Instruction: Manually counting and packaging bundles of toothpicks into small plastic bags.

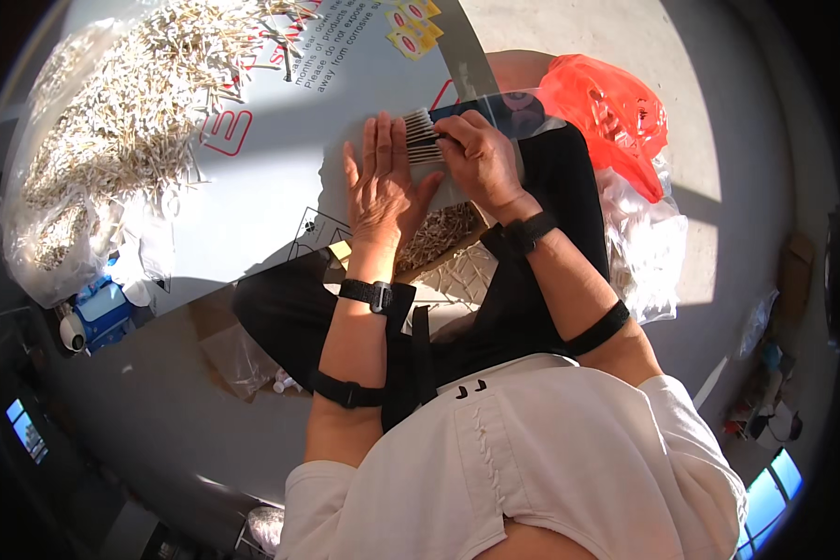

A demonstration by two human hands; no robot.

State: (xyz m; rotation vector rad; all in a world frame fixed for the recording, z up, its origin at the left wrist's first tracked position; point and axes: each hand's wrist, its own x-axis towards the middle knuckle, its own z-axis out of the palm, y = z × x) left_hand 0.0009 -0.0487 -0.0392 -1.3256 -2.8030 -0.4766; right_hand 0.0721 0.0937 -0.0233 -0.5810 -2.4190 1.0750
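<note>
A short row of cotton swabs [423, 140] lies side by side on the grey-white board [280, 187], white tips on the far side. My left hand [383, 182] rests flat just left of the row, palm down and fingers stretched out, with the index finger along its edge. Over the row's right end, my right hand [481, 159] is closed with curled fingers and thumb pressed together; what lies between them is hidden. A clear plastic sheet or bag [499, 107] reaches out beyond the right hand. Below the board's near edge, a box [481, 224] contains many loose swabs.
A large heap of cotton swabs [131, 112] spills from a clear bag at the far left. Small yellow packets [413, 28] lie at the board's far edge. To the right are a red plastic bag [602, 112] and clear bags [639, 247]. A blue object [105, 313] is at lower left.
</note>
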